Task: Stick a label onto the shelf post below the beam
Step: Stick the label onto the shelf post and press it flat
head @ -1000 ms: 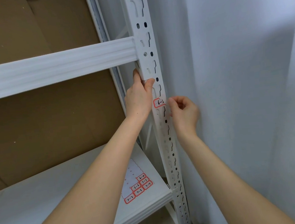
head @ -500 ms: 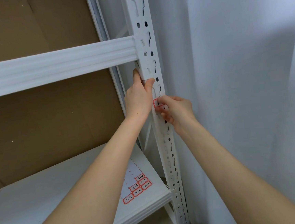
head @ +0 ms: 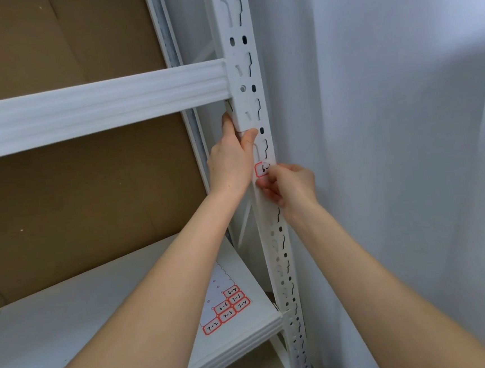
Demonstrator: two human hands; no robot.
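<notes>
Gripping the shelf post (head: 243,75) with the left hand (head: 230,161), right under the beam (head: 97,108), thumb laid across the post's front face and fingers wrapped round its inner edge. Working the label (head: 262,169) onto the post's front face just below that thumb with the right hand (head: 291,185): thumb over the label's right end, other fingers curled against the post directly beneath. Probably pinching that end, though hard to say with the thumb hiding it. Placed below the beam as asked, with a red border and a handwritten "6-" in view.

Could go wrong in several ways:
- Might set crooked if pressed down from one end only.
- Might lap over the post's outer edge or bridge one of the post's slots, leaving a flap with nothing behind it, ready to peel.
- Might trap a crease or bubble if smoothed toward the stuck side rather than away from it.
- Might lift off on the thumb if drawn back before rubbing down.

Counting:
- one label on the post
- one sheet (head: 215,286) lying on the shelf board (head: 56,317) just left of the post's lower part, with six labels left on it, marked 6-4, 7-1, 7-4, 6-6, 7-3, 7-2
- one beam meeting the post
- two hands, both at the post
</notes>
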